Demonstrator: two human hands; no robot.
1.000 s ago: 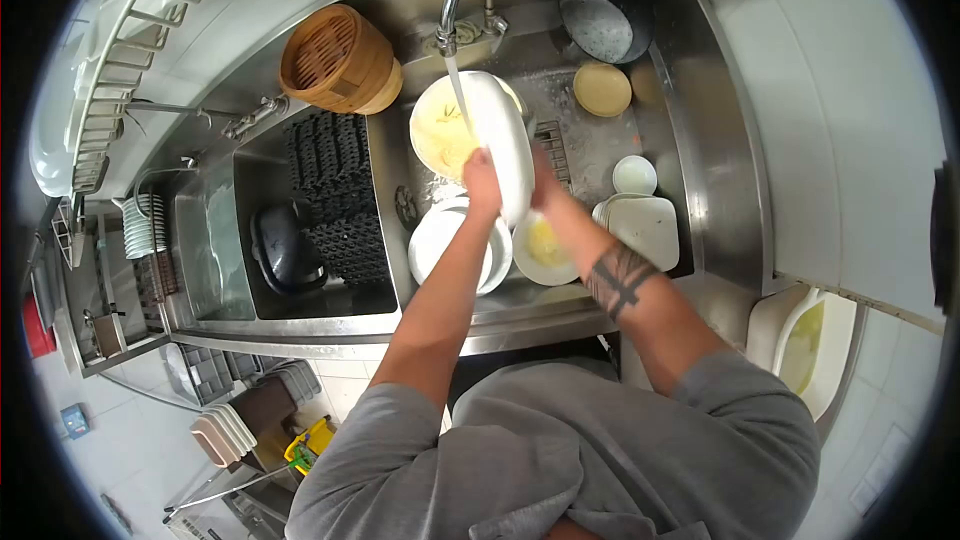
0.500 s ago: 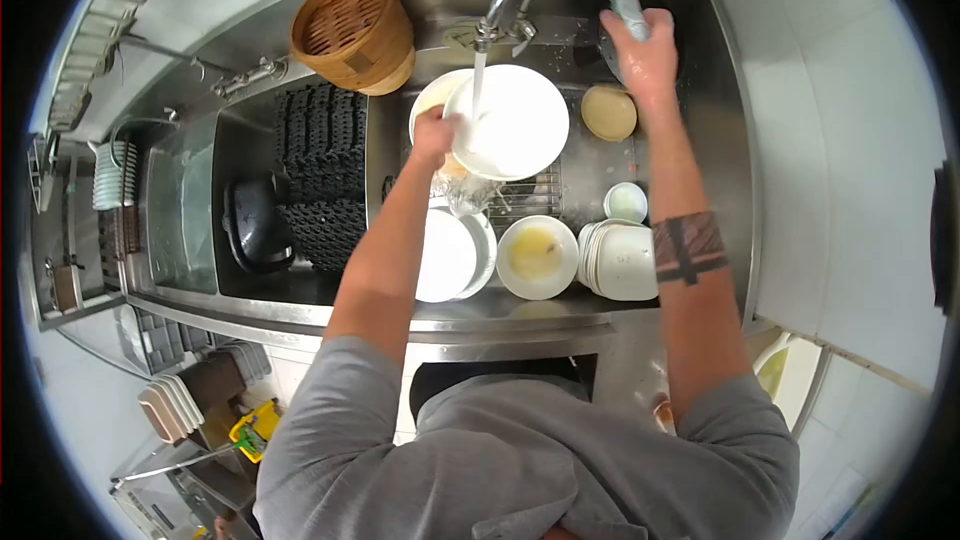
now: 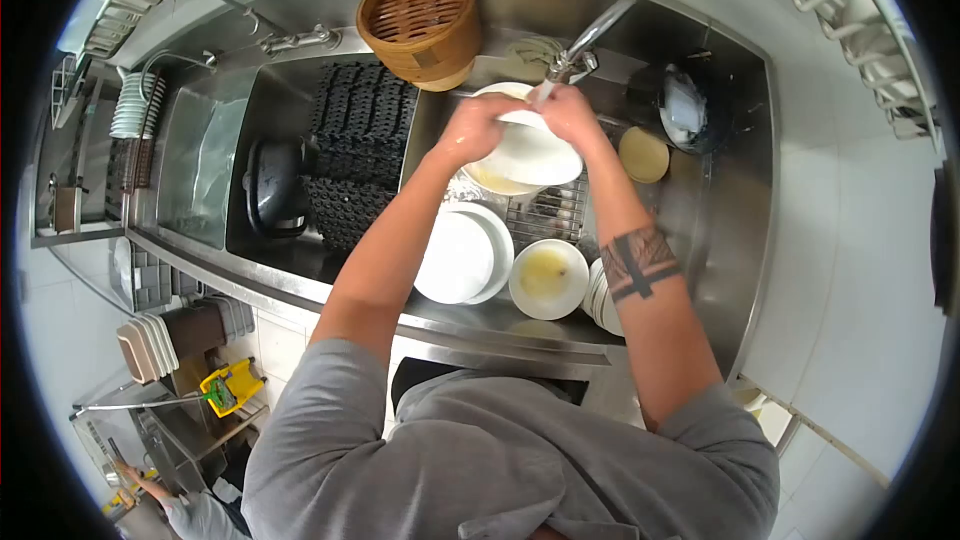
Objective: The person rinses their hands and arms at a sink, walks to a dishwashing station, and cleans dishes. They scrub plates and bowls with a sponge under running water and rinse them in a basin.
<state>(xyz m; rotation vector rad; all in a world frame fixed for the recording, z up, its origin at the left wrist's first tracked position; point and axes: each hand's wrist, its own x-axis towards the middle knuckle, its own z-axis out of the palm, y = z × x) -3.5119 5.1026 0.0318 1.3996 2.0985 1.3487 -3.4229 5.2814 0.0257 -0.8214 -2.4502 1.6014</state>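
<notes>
Under the faucet (image 3: 575,62), a white bowl (image 3: 532,156) is held tilted in both hands. My left hand (image 3: 476,127) grips its left edge, and my right hand (image 3: 572,115) is closed on its upper right edge. Some of the fingertips are hidden by the hands and the rim. Just below it, part of another bowl with yellowish residue (image 3: 490,180) shows. A pale cloth or sponge (image 3: 684,100) lies in a dark round container (image 3: 712,130) at the right, apart from my hands.
A bamboo steamer (image 3: 418,20) stands behind left. Nearer are stacked white bowls (image 3: 455,258), a bowl with yellow liquid (image 3: 548,280) and stacked dishes (image 3: 603,300). Black mats (image 3: 362,120) lie left. A co-worker's arm (image 3: 150,485) shows at lower left.
My right hand has left the pale cloth or sponge at the dark container and come to the white bowl. The bowl is now tilted between both hands. The camera view has shifted.
</notes>
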